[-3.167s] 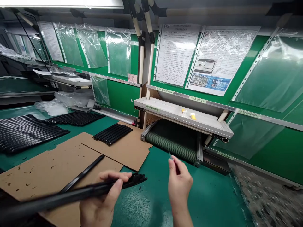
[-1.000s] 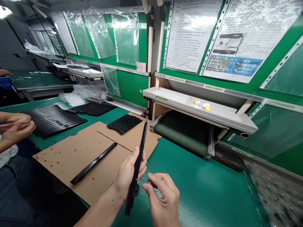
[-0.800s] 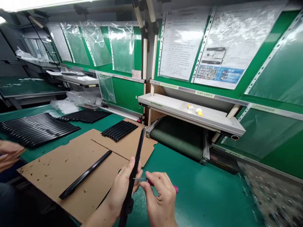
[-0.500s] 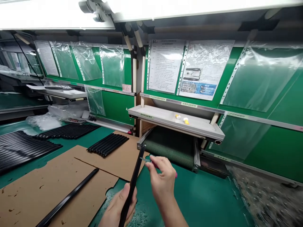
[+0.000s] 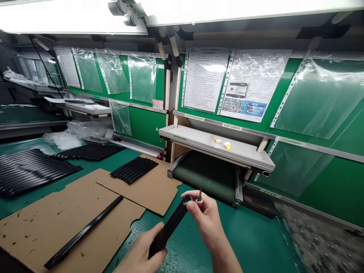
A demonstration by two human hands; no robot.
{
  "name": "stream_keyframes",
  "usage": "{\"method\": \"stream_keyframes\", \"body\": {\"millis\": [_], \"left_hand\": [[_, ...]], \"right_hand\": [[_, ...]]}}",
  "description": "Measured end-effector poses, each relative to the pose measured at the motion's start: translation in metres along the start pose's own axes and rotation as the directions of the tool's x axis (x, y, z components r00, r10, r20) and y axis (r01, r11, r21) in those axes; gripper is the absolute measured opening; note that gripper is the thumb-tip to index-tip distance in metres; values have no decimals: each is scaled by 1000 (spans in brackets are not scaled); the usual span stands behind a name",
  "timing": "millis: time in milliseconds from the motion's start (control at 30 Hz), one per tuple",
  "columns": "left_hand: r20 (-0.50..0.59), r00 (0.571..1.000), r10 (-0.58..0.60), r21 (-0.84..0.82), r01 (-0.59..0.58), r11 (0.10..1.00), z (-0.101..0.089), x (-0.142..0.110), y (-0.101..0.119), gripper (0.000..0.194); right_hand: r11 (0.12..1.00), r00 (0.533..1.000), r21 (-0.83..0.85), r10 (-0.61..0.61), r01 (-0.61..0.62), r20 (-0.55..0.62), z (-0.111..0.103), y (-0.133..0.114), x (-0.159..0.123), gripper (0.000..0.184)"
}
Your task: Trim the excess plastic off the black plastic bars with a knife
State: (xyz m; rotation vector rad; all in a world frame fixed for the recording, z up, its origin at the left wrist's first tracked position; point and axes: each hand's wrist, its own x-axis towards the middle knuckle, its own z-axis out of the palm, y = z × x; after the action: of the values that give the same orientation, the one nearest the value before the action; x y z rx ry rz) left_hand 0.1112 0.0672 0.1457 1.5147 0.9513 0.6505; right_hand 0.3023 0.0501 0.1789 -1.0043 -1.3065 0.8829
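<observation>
My left hand (image 5: 140, 252) at the bottom of the view grips a long black plastic strip (image 5: 169, 227), which slants up and to the right. The strip's upper end meets the fingers of my right hand (image 5: 206, 220). That hand pinches a small knife, and only its metal blade tip (image 5: 199, 196) shows above the fingers; the handle is hidden. A second black strip (image 5: 83, 231) lies on a brown cardboard sheet (image 5: 42, 231), to the left of my hands.
Rows of black strips (image 5: 28, 170) lie on the green mat (image 5: 250, 235) at left, with a smaller group (image 5: 133, 169) on cardboard. A white shelf (image 5: 199, 142) holding small yellow-and-white items (image 5: 227, 146) stands ahead over a ribbed green belt (image 5: 204, 185).
The strip has tipped from nearly upright to a slant toward the right. The knife now points up instead of sideways. The view has shifted, and the other person's hand at left has gone from view.
</observation>
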Motion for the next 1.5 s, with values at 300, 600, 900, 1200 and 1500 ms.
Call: {"method": "stream_keyframes", "body": {"millis": [300, 600, 900, 1200, 1500], "left_hand": [[225, 733, 642, 655, -602, 458, -40, 19, 3, 27], [443, 519, 731, 710, -701, 68, -49, 30, 15, 24], [288, 541, 790, 658, -711, 247, -40, 32, -3, 30], [-166, 927, 336, 507, -212, 836, -8, 13, -11, 22], [-165, 979, 119, 170, -91, 981, -7, 11, 0, 12]], "right_hand": [[842, 940, -516, 30, 159, 339, 15, -13, -19, 52], [720, 823, -550, -50, 423, 566, 10, -26, -6, 64], [698, 892, -574, -223, 428, 393, 21, -1, -15, 71], [409, 820, -864, -572, 293, 8, 44, 35, -18, 58], [342, 804, -927, -588, 156, -82, 66, 40, -12, 61]]}}
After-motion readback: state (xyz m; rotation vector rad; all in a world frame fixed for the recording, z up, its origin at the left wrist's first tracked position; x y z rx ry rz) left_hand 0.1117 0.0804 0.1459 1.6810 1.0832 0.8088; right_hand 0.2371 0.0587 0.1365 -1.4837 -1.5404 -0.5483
